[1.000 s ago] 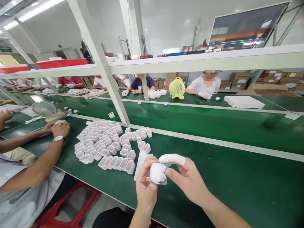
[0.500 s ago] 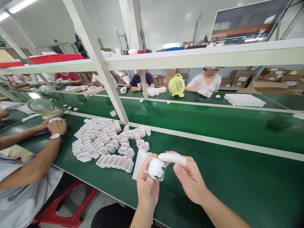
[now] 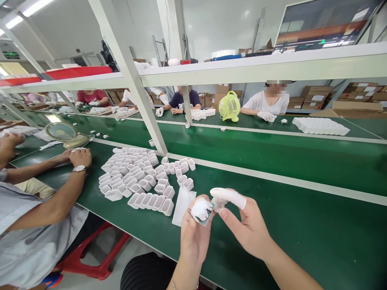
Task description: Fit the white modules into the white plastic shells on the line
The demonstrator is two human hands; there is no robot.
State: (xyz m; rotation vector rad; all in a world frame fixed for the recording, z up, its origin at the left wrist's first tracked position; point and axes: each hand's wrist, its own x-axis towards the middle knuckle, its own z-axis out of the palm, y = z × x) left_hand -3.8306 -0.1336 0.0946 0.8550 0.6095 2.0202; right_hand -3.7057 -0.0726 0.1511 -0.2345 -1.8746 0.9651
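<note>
My left hand (image 3: 195, 237) is closed around a small rounded white part (image 3: 200, 209) with dark marks along one side and a clear, flat edge below. My right hand (image 3: 246, 221) is at the part's right side, with a white cover on its index finger. Its thumb and covered fingers come together at the part's edge; whatever is pinched there is too small to make out. Left of my hands lies a white sheet (image 3: 183, 205) on the green table. Beyond it stand many small white open cups (image 3: 151, 201), several of them in a tight row.
A co-worker's hand (image 3: 81, 157) works at the left beside a beige fan (image 3: 62, 133). A slanted white post (image 3: 145, 104) rises behind the cups to a shelf (image 3: 242, 66). Across the green belt (image 3: 256, 149), other people sit near a yellow-green fan (image 3: 229, 106) and a white tray (image 3: 320, 125).
The view has shifted a little, so most things appear farther right. My right hand's fingers have lifted slightly off the top of the white part toward its right edge; the left hand keeps its hold.
</note>
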